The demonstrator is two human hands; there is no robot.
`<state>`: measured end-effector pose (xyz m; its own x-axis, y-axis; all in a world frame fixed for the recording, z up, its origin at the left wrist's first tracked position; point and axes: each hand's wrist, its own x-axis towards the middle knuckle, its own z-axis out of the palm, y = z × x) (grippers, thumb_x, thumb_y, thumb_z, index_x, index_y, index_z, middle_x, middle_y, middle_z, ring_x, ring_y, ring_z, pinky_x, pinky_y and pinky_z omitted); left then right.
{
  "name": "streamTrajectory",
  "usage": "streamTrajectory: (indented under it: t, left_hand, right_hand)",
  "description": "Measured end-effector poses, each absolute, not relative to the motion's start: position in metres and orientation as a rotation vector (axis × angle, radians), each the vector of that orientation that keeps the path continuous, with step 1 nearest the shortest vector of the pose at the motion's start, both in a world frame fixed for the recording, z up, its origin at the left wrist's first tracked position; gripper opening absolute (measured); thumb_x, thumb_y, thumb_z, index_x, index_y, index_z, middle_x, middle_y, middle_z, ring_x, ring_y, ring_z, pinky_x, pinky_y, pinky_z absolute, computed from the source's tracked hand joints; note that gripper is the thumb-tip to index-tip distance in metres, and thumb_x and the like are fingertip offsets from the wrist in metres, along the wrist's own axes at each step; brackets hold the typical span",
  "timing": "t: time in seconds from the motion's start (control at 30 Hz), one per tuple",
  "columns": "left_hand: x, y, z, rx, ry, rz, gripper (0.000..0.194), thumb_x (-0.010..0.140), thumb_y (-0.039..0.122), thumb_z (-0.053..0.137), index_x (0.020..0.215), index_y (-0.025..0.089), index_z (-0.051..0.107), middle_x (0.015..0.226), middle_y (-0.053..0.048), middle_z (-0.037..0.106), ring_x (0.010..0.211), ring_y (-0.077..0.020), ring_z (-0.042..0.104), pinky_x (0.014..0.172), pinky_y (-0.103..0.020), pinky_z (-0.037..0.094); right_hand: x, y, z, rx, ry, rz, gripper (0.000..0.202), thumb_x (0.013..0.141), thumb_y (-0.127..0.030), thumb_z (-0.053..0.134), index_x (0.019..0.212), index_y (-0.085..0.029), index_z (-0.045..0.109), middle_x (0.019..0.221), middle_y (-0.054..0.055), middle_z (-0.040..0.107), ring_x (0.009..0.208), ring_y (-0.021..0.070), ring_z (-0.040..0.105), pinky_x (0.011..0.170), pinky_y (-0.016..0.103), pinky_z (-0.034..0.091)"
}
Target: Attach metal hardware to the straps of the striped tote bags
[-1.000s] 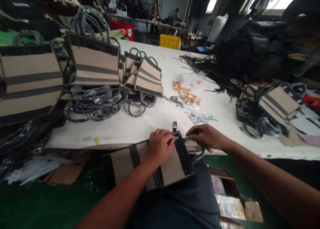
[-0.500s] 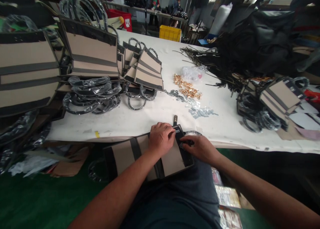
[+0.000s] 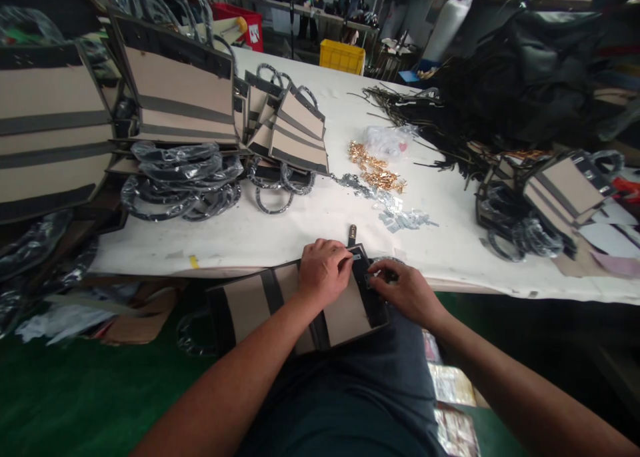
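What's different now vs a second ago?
The right hand moved inward, from just off the panel's edge onto its dark strip. The handle behind it shifted up, over the table. Whether its grip released anything: can't tell.

Unchanged: left hand on panel, gold pieces.

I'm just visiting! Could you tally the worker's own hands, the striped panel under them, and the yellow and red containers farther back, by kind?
Hands: 2 (left hand, right hand)
Striped panel under the hands: 1
Yellow crate: 1
Red bin: 1
Total: 5
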<state>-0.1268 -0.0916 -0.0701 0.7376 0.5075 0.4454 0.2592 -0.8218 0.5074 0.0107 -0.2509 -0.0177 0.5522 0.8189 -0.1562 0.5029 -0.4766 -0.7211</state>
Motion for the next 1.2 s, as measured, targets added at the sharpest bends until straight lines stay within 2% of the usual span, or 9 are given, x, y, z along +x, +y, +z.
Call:
streamTrajectory:
  t: [0.1,0.17,0.27,0.43,0.63,0.8,0.97,1.2]
  left_hand:
    - [-0.127,-0.091,-0.071,2.519,0.583,0.817,0.004,0.097,0.026,0.069,0.099,0.026,0.073,0.112,-0.003,0.074,0.108,-0.0252,0.061,0.091,-0.045,0.043]
    - [-0.127,-0.091,-0.071,2.521,0.577,0.817,0.004,0.097,0.026,0.070,0.099,0.027,0.073,0.111,-0.003,0.074,0.108,-0.0254,0.061,0.091,-0.045,0.042]
    - [-0.127,-0.092,-0.070,2.531,0.573,0.819,0.004,0.097,0.026,0.069,0.098,0.027,0.073,0.111,-0.002,0.073,0.107,-0.0252,0.061,0.091,-0.044,0.042]
    - [-0.127,-0.092,-0.068,2.531,0.570,0.807,0.004,0.097,0.026,0.068,0.098,0.026,0.072,0.111,-0.003,0.073,0.107,-0.0253,0.060,0.092,-0.045,0.042]
    - [-0.127,-0.092,-0.069,2.533,0.564,0.804,0.005,0.098,0.026,0.067,0.099,0.026,0.073,0.112,-0.003,0.074,0.107,-0.0260,0.060,0.091,-0.045,0.041]
    - [-0.127,-0.091,-0.070,2.531,0.565,0.804,0.005,0.097,0.025,0.069,0.099,0.027,0.073,0.112,-0.003,0.073,0.108,-0.0259,0.060,0.091,-0.046,0.041]
    - [-0.128,-0.091,-0.070,2.540,0.554,0.807,0.005,0.097,0.027,0.068,0.099,0.027,0.073,0.112,-0.002,0.073,0.108,-0.0257,0.061,0.091,-0.046,0.042]
    - [-0.127,-0.092,-0.070,2.548,0.562,0.795,0.005,0.097,0.027,0.069,0.099,0.027,0.073,0.112,-0.002,0.074,0.108,-0.0258,0.061,0.091,-0.046,0.043]
  right_hand:
    - [0.011,-0.256,-0.022,-2.242,-1.297,0.392,0.024,0.091,-0.025,0.059,0.105,-0.027,0.078,0.101,0.005,0.080,0.090,0.0238,0.074,0.083,0.032,0.056]
    - [0.011,-0.260,-0.026,-2.290,-1.447,0.299,0.027,0.091,-0.020,0.057,0.105,-0.028,0.079,0.105,0.004,0.079,0.093,0.0232,0.074,0.084,0.030,0.054]
    - [0.010,-0.265,-0.029,-2.320,-1.542,0.304,0.026,0.092,-0.020,0.059,0.106,-0.028,0.080,0.103,0.004,0.078,0.088,0.0208,0.074,0.080,0.027,0.053]
    - [0.001,-0.265,-0.030,-2.430,-1.590,0.260,0.015,0.096,-0.033,0.066,0.099,-0.026,0.078,0.099,0.005,0.077,0.084,0.0204,0.073,0.070,0.025,0.047]
    - [-0.011,-0.263,-0.038,-2.533,-1.569,0.070,0.019,0.097,-0.033,0.063,0.089,-0.023,0.077,0.093,0.006,0.076,0.078,0.0191,0.070,0.060,0.027,0.034]
    - [-0.016,-0.260,-0.049,-2.532,-1.544,-0.091,0.018,0.093,-0.028,0.063,0.082,-0.022,0.077,0.084,0.005,0.076,0.070,0.0169,0.067,0.058,0.030,0.028]
    - [-0.016,-0.261,-0.055,-2.461,-1.518,-0.178,0.016,0.090,-0.023,0.064,0.079,-0.021,0.075,0.077,0.002,0.073,0.065,0.0161,0.065,0.057,0.032,0.026]
    - [-0.010,-0.261,-0.057,-2.374,-1.439,0.040,0.014,0.090,-0.021,0.061,0.081,-0.021,0.073,0.078,0.003,0.073,0.070,0.0181,0.066,0.063,0.030,0.035]
